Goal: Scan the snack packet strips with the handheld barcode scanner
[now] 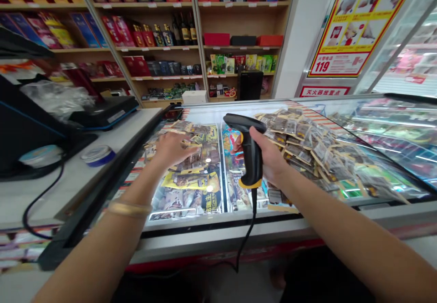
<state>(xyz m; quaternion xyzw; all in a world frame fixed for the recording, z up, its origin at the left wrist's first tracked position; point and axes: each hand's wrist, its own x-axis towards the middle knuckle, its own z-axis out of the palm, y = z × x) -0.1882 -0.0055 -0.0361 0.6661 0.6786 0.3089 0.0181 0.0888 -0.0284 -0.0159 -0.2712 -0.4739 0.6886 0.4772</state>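
My right hand is wrapped round the handle of a black and yellow barcode scanner, held upright above the glass with its cable hanging down. My left hand, with a gold bangle at the wrist, hovers low over or touches small clear-fronted snack packets on the left. Its thumb and fingers are apart; whether a fingertip meets a packet, I cannot tell. To the right of the scanner lies a large heap of similar packets with brown edges.
A glass-topped freezer with ice creams inside stands before me. On the left counter are a roll of tape, a black scale and a cable. A phone lies at the far left of the glass. Stocked shelves rise behind.
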